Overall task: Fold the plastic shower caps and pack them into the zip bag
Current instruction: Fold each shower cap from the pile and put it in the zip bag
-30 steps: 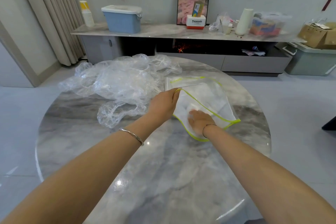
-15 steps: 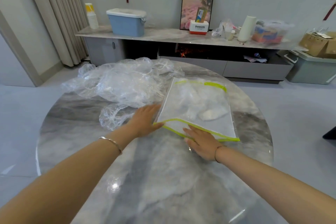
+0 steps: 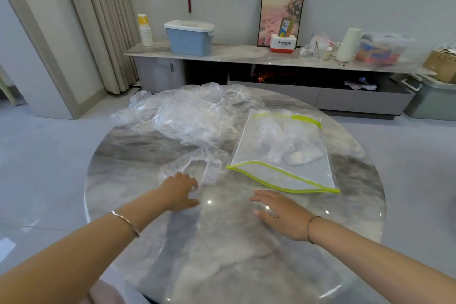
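Note:
A clear zip bag with yellow-green edging lies flat on the round marble table, right of centre, with crumpled shower caps showing inside it. A pile of loose clear shower caps covers the table's far left. One single shower cap lies apart, nearer to me. My left hand touches that cap's near edge with loosely bent fingers. My right hand rests flat on the bare marble just in front of the bag's near edge, holding nothing.
Behind the table runs a low cabinet carrying a blue bin, stacked paper cups, a framed picture and a paper roll. Curtains hang at the left; a grey storage box stands at the right.
Both hands have left the zip bag, which now lies flat. My left hand moved left to the single cap; my right hand pulled back onto the bare table.

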Action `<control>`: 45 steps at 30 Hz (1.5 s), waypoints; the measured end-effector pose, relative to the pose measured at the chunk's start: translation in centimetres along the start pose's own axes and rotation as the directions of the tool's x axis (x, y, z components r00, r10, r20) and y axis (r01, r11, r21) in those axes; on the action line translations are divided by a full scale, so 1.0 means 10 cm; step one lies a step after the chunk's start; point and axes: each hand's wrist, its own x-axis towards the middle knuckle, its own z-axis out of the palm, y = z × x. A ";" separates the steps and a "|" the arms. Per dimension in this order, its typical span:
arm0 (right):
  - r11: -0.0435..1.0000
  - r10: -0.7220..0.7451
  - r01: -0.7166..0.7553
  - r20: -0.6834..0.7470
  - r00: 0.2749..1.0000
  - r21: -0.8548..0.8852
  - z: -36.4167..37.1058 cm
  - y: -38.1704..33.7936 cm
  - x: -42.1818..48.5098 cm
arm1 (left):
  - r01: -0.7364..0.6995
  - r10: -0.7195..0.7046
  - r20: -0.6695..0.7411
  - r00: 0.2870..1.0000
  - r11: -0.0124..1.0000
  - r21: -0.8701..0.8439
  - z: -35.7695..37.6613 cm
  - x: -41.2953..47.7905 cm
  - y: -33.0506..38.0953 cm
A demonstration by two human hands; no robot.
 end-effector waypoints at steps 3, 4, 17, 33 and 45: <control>0.998 -0.057 0.055 -0.035 0.998 -0.039 0.05 -0.08 -0.02 | -0.140 0.142 -0.009 0.990 0.967 -0.211 0.04 -0.15 0.15; 0.996 -0.075 0.072 -0.051 0.996 -0.049 0.07 -0.10 -0.01 | -0.157 0.151 -0.042 0.988 0.926 -0.343 0.05 -0.18 0.18; 0.839 -0.331 0.303 0.019 0.943 -0.452 0.43 -0.23 0.11 | -0.169 0.251 0.213 0.944 0.925 -0.342 0.31 -0.55 0.31; 0.740 0.251 -0.062 -0.189 0.949 0.669 0.43 -0.02 0.02 | -0.253 0.247 -0.120 0.962 0.966 -0.043 0.29 -0.35 0.14; 0.713 0.536 -0.295 -0.222 0.814 0.636 0.43 0.04 0.06 | 0.020 -0.037 -0.011 0.999 0.744 -0.668 0.28 -0.30 0.26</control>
